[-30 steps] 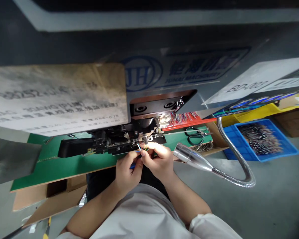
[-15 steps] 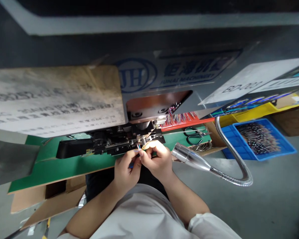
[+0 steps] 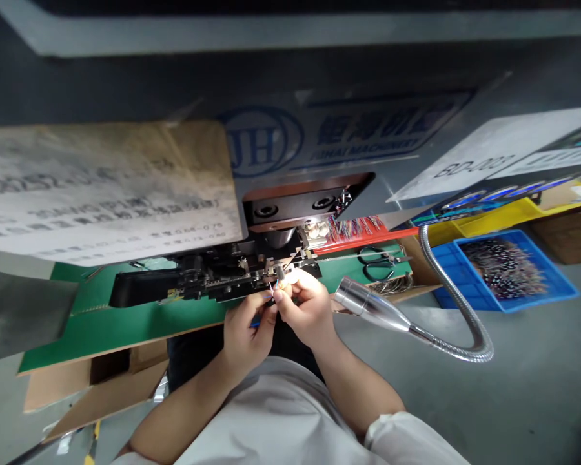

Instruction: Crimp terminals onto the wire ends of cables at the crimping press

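Observation:
My hands meet just in front of the black terminal crimping machine (image 3: 213,281), over a green mat (image 3: 140,316). My left hand (image 3: 248,337) grips a thin blue wire (image 3: 256,323) low between its fingers. My right hand (image 3: 303,308) pinches thin coloured wire ends (image 3: 274,285), which stick up toward the machine's metal jaws (image 3: 281,271). The fingertips nearly touch each other. Those fingers hide most of the wires, so I cannot tell how many there are.
Past the machine, a red bar (image 3: 363,240) holds a fringe of multicoloured wires, and black-handled scissors (image 3: 377,263) lie nearby. A chrome gooseneck lamp (image 3: 370,303) reaches in at the right. A blue crate (image 3: 506,268) of wires sits on the floor beside a yellow tray (image 3: 484,216).
My hands have shifted slightly, with the right hand's fingers closing a little around the wire ends near the jaws. The view has moved slightly.

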### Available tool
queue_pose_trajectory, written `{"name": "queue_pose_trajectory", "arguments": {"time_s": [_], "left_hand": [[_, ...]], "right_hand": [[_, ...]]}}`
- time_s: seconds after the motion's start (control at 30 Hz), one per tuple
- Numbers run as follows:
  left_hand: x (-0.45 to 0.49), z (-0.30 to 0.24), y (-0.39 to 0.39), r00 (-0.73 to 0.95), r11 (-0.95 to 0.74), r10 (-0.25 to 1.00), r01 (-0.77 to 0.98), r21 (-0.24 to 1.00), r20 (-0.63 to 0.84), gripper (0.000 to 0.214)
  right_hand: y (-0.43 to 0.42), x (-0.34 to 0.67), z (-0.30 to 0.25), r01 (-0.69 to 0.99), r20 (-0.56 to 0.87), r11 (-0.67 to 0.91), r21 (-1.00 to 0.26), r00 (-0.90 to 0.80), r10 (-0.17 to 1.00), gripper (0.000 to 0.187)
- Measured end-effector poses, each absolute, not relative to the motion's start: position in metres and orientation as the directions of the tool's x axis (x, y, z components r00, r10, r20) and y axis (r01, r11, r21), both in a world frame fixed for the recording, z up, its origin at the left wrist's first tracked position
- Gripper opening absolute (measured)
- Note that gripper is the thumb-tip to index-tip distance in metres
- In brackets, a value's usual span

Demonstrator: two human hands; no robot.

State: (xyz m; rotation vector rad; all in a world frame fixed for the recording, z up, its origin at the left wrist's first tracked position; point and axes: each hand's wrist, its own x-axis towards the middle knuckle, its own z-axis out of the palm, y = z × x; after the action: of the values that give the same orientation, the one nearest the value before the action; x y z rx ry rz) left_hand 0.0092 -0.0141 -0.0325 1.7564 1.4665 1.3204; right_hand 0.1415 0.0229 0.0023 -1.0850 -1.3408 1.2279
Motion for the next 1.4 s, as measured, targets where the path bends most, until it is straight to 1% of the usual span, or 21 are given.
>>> {"name": "queue_pose_trajectory", "arguments": {"time_s": [0.1, 0.17, 0.27, 0.37, 0.5, 0.57, 0.67, 0.73, 0.83, 0.97, 1.07, 1.13, 1.27, 1.4], "left_hand": [[0.0097, -0.0317, -0.0132, -0.041, -0.342, 0.91, 0.491, 0.801, 0.413, 0.013], [0.0099, -0.0309, -0.0126, -0.041, -0.343, 0.906, 0.513, 0.787, 0.422, 0.008], [0.0102, -0.0292, -0.0121, -0.043, -0.325, 0.91, 0.545, 0.773, 0.413, 0.007], [0.0101, -0.0277, -0.012, -0.041, -0.337, 0.901, 0.562, 0.756, 0.432, 0.008], [0.0095, -0.0277, -0.0122, -0.033, -0.366, 0.889, 0.55, 0.751, 0.457, 0.006], [0.0093, -0.0281, -0.0122, -0.027, -0.368, 0.89, 0.546, 0.753, 0.455, 0.007], [0.0093, -0.0287, -0.0124, -0.023, -0.359, 0.896, 0.553, 0.752, 0.444, 0.011], [0.0096, -0.0293, -0.0127, -0.031, -0.353, 0.897, 0.552, 0.755, 0.442, 0.013], [0.0099, -0.0308, -0.0134, -0.041, -0.346, 0.901, 0.533, 0.772, 0.433, 0.016], [0.0101, -0.0322, -0.0139, -0.043, -0.347, 0.901, 0.527, 0.776, 0.432, 0.014], [0.0101, -0.0321, -0.0131, -0.035, -0.354, 0.899, 0.531, 0.77, 0.437, 0.008], [0.0102, -0.0319, -0.0121, -0.034, -0.359, 0.895, 0.537, 0.763, 0.445, 0.006], [0.0103, -0.0315, -0.0106, -0.025, -0.395, 0.876, 0.535, 0.747, 0.481, 0.01], [0.0107, -0.0295, -0.0104, -0.022, -0.405, 0.871, 0.534, 0.743, 0.491, 0.014]], "right_hand": [[0.0232, 0.1405, 0.0041, 0.089, 0.18, 0.185, -0.979, -0.059, 0.982, 0.006], [0.024, 0.1406, 0.0069, 0.171, 0.254, 0.258, -0.951, -0.046, 0.966, 0.002], [0.025, 0.1416, 0.0095, 0.258, 0.327, 0.334, -0.906, -0.072, 0.942, 0.008], [0.025, 0.1423, 0.0083, 0.287, 0.357, 0.362, -0.887, -0.071, 0.931, 0.011], [0.0237, 0.142, 0.0068, 0.285, 0.356, 0.358, -0.889, -0.06, 0.932, 0.01], [0.0232, 0.1418, 0.0074, 0.264, 0.321, 0.32, -0.91, -0.042, 0.946, 0.008], [0.0232, 0.1422, 0.0079, 0.198, 0.228, 0.234, -0.952, -0.052, 0.972, 0.002], [0.0239, 0.1425, 0.0068, 0.134, 0.185, 0.194, -0.972, -0.079, 0.98, 0.004], [0.0247, 0.1421, 0.0035, 0.077, 0.177, 0.183, -0.98, -0.082, 0.981, 0.009], [0.0246, 0.1411, 0.002, 0.142, 0.235, 0.241, -0.96, -0.056, 0.97, 0.002], [0.0246, 0.142, 0.0041, 0.205, 0.315, 0.322, -0.924, -0.065, 0.947, 0.01], [0.0249, 0.1433, 0.0055, 0.235, 0.348, 0.357, -0.904, -0.081, 0.934, 0.012], [0.0259, 0.1464, 0.0057, 0.286, 0.362, 0.377, -0.881, -0.104, 0.926, 0.01], [0.0271, 0.1483, 0.0048, 0.285, 0.347, 0.366, -0.886, -0.117, 0.931, 0.01]]}}
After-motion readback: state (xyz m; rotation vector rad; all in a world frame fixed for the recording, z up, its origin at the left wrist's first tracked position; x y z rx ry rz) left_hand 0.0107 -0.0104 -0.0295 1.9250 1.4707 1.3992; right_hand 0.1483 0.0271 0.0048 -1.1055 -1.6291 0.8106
